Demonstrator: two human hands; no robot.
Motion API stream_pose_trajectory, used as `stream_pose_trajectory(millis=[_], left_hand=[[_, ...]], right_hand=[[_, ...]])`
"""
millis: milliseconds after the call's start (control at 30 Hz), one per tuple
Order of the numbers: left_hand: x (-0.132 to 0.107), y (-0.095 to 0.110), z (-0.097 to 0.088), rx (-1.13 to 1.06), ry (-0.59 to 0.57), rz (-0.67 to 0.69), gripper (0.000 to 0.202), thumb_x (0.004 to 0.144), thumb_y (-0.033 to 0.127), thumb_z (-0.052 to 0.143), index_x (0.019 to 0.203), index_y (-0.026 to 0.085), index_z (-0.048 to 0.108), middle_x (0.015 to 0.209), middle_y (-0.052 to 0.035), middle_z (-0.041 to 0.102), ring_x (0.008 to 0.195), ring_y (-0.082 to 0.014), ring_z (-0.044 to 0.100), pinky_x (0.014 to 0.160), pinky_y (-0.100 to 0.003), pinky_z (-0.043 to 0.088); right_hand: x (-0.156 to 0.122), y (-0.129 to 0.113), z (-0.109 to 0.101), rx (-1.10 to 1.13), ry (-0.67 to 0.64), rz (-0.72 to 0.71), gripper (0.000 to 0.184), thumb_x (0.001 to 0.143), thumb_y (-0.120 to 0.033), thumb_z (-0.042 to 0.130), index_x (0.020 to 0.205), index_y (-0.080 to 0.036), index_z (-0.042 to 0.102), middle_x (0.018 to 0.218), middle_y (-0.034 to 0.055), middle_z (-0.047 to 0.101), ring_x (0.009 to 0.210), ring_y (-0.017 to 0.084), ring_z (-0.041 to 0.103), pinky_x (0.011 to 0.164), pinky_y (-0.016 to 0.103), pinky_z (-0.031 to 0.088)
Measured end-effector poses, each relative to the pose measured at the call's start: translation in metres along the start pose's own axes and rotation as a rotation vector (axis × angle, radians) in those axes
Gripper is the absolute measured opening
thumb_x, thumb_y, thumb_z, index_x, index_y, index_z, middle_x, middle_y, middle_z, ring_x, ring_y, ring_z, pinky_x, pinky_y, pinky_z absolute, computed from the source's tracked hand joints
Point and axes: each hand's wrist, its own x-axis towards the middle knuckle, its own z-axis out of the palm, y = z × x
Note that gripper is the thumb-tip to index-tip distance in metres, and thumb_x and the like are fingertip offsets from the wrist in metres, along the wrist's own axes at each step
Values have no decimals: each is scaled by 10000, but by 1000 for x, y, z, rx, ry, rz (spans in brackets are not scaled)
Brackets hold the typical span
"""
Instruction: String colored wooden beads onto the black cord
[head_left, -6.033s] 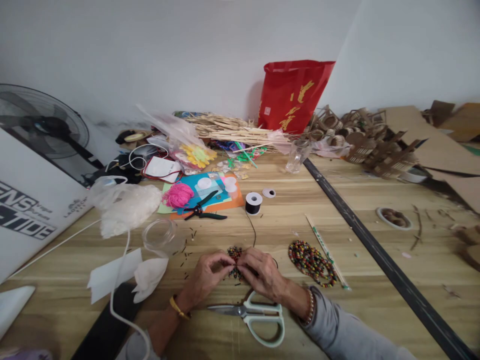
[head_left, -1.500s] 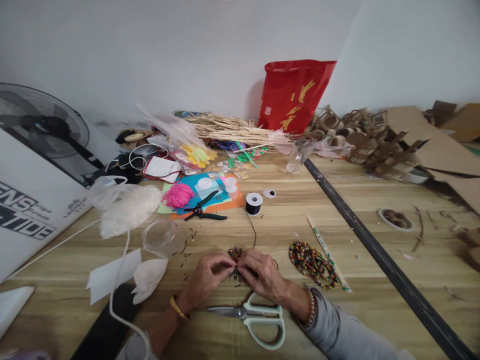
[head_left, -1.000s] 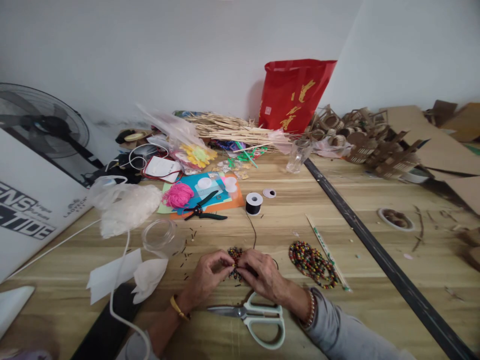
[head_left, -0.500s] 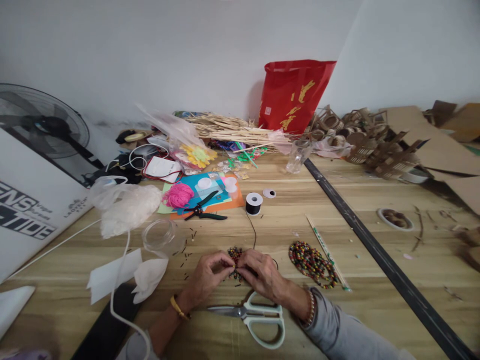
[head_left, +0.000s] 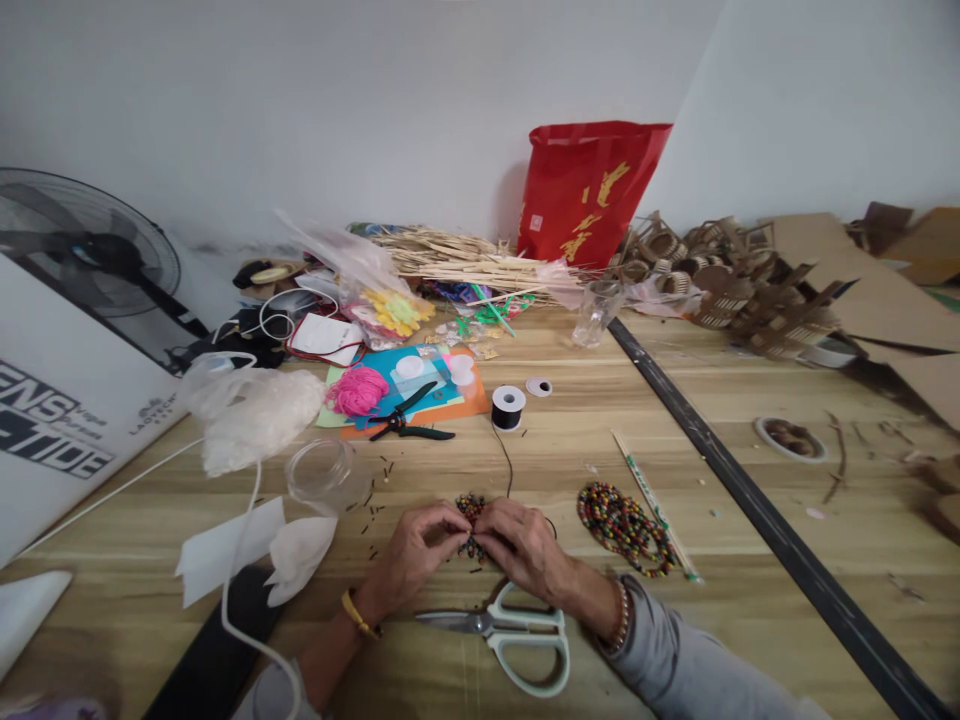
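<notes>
My left hand (head_left: 426, 540) and my right hand (head_left: 529, 545) meet fingertip to fingertip over a small heap of multicoloured beads (head_left: 471, 505). Both pinch with thumb and forefinger; what sits between the left fingertips is too small to make out. Black cord (head_left: 507, 455) runs from a spool (head_left: 508, 408) down to my right hand, and a bit of it curves out beyond the knuckles. It seems pinched in the right fingers, though its end is hidden. Just below the hands lie scissors with pale green handles (head_left: 525, 640), blades pointing left. To the right is a coiled bead string (head_left: 626, 530).
Black-handled pliers (head_left: 411, 415) and pink yarn (head_left: 358, 390) rest on coloured paper. A clear round container (head_left: 322, 472), plastic bag (head_left: 259, 415) and white cable are on the left. A drinking glass (head_left: 596, 312) stands farther back. A dark strip (head_left: 705, 445) crosses the table.
Almost nothing differs. Both hands keep the same pinch over the beads, with only a very slight shift at the fingertips.
</notes>
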Motion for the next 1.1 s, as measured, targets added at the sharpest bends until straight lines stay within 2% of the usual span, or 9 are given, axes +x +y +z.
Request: stream_pose_trajectory(millis=[367,833,1100], left_hand=[[0,6,0,28,-12,-65,63,768,176,643,746,142,691,744,-52,701,714,-172,642,701,-262,502],[-1,-4,1,-1,-20,-83,87,769,203,645,755,137,700,760,-65,707,729,-180,650,704,-265,506],[-2,1,1,-37,1,-152,87,746,215,673,755,132,699,739,-59,707,709,-174,645,686,-257,505]], right_hand=[[-2,2,3,-21,38,-12,145,970,-233,478,868,-193,572,773,45,618,722,158,589,640,248,456],[-1,1,2,23,10,-3,108,956,-220,507,872,-196,571,775,45,633,723,159,601,651,246,466],[-3,2,3,31,11,-4,85,950,-233,523,885,-199,565,786,44,635,732,159,606,659,245,468]])
